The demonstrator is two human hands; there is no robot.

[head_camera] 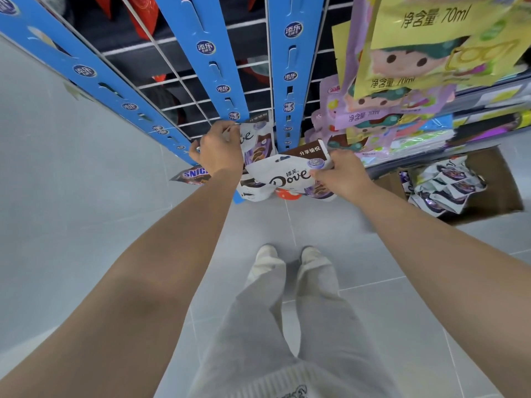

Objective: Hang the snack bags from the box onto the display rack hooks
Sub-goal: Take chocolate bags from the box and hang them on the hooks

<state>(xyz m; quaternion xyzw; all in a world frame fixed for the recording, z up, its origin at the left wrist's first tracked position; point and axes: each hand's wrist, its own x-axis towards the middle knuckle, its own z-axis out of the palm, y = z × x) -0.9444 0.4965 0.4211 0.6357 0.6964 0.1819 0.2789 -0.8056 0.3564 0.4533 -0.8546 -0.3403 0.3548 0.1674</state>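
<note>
My right hand (pixel 340 173) grips a white and brown Dove snack bag (pixel 287 175) by its top right corner, low in front of the rack. My left hand (pixel 218 149) reaches up to the foot of the middle blue strip (pixel 214 61), fingers curled at the top edge of another Dove bag (pixel 257 139) that hangs there. The hook itself is hidden behind my fingers. A cardboard box (pixel 494 179) on the floor at the right holds several more Dove bags (pixel 448 186).
A white wire grid (pixel 178 81) carries three blue strips. Colourful yellow and purple pouches (pixel 402 81) hang at the upper right. A Snickers bag (pixel 191 175) sits low at the left. Grey tiled floor and my feet (pixel 287 257) lie below.
</note>
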